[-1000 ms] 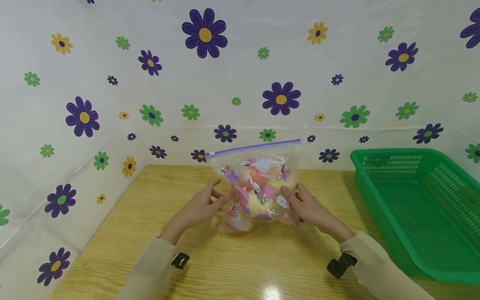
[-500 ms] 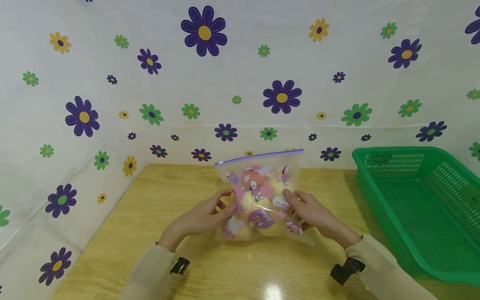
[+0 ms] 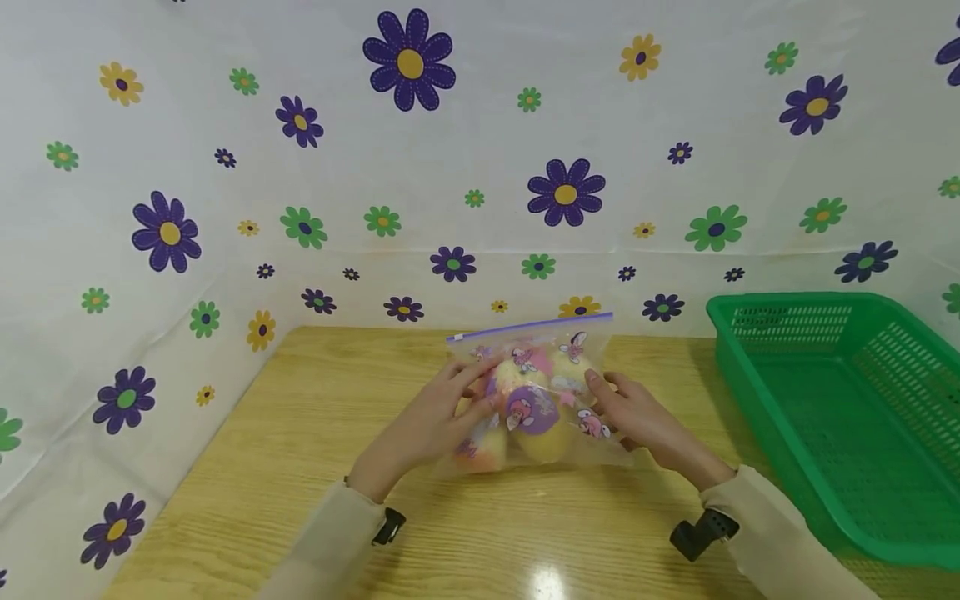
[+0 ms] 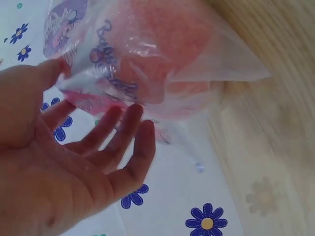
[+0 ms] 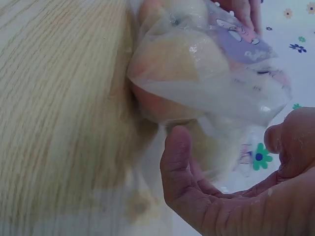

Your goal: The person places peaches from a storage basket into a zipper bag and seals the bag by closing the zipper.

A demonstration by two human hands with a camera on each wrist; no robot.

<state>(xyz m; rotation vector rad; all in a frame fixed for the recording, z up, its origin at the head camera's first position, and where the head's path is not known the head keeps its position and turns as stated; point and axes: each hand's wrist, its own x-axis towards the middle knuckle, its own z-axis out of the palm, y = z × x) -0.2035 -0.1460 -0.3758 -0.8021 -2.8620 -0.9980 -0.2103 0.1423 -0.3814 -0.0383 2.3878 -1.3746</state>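
A clear zip bag [image 3: 543, 437] with a purple zip strip and printed pink and purple cartoon figures is on the wooden table, holding several round pink-and-yellow fruits [image 5: 170, 59]. My left hand [image 3: 431, 429] rests on the bag's left side. In the left wrist view, its fingers [image 4: 130, 132] are spread and slightly bent, with the thumb touching the plastic. On the opposite side, my right hand [image 3: 641, 421] holds the bag's right side, thumb in front. The right wrist view shows its fingers [image 5: 177, 157] curled around the bag's lower corner. The zip appears drawn across the top.
A green plastic basket [image 3: 772, 450] with perforated walls stands at the right of the table [image 3: 247, 475]. A white cloth [image 3: 465, 142] printed with flowers hangs behind and along the left side. Both wrists wear black straps.
The bag has come down and leaned back, shifting slightly right. My left hand has moved right onto its front left side. My right hand has stayed at the bag's right side.
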